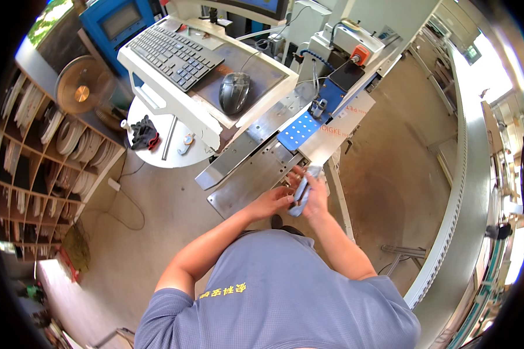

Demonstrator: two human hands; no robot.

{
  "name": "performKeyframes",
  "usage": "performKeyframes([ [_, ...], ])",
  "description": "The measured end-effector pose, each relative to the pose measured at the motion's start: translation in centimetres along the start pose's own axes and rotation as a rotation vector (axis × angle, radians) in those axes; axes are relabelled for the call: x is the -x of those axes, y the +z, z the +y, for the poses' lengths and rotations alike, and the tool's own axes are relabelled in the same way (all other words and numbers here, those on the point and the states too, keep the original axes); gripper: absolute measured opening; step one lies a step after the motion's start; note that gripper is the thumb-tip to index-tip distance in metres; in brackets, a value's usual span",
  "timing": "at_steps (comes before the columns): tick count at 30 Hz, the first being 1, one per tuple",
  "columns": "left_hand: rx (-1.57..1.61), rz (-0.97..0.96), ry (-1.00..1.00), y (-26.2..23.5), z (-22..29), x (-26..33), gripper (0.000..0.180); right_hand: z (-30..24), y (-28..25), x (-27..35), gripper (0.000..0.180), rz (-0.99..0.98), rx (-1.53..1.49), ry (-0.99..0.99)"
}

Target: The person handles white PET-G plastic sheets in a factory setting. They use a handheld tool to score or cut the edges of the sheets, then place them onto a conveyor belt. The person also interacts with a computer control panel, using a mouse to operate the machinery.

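Both hands (297, 195) on, seemingly, cloth (302, 193)

- A pale blue-grey cloth (302, 195), bunched into a long crumpled strip, held between both hands.
- It hangs just at the near edge of a steel machine bed (247, 174).

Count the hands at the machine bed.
2. The left hand rests at the near edge of the metal bed. The right hand is just beside it, gripping a pale blue-grey piece. No other person's hands show.
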State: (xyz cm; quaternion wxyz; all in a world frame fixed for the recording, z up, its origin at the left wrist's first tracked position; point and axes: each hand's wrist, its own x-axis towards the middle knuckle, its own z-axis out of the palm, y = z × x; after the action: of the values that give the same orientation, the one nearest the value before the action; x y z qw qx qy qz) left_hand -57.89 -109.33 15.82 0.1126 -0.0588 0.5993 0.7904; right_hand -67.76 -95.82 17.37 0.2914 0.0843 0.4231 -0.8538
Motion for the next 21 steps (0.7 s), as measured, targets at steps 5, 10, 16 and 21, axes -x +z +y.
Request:
performKeyframes([
  [5,-0.021,-0.072,-0.168,-3.9,0.7,4.1,0.032,2.4,3.3,2.3,0.034,-0.124,0.205,-0.090],
  [10,0.054,0.089,-0.195,-10.5,1.0,9.1,0.025,-0.4,-0.8,3.6,0.040,0.125,0.110,-0.158],
  [16,-0.862,0.628,0.303,-17.9,-1.5,6.4,0.029,4.9,-13.4,8.0,0.045,0.374,0.377,-0.072],
  [21,-1.156,0.806,0.467,-16.6,-0.8,2.0,0.036,16.9,-31.2,16.7,0.021,0.174,1.493,-0.065],
])
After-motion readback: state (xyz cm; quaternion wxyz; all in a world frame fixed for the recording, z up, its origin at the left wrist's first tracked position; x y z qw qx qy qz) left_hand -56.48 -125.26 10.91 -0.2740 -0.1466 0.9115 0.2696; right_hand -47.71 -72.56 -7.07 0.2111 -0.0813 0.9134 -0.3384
